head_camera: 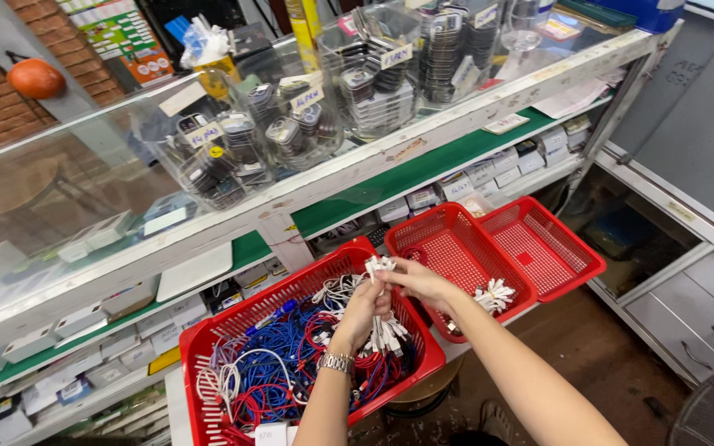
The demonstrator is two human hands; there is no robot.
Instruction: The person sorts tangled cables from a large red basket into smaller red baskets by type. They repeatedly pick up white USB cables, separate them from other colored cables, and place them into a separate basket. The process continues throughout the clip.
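My left hand [363,312], with a metal watch on its wrist, grips a bundle of white cables [383,329] whose plug ends hang down over a red plastic basket [208,343]. My right hand [420,282] pinches the upper plug ends of the same bundle just above the left hand. The basket is full of tangled blue, red and white cables [278,359].
Two more red baskets sit to the right: the nearer one [440,239] holds a small bunch of white cables [493,295], the farther one [551,248] has nothing in it. A glass counter [68,206] with clear jars of small parts runs behind. Shelves of small white boxes [473,177] lie below it.
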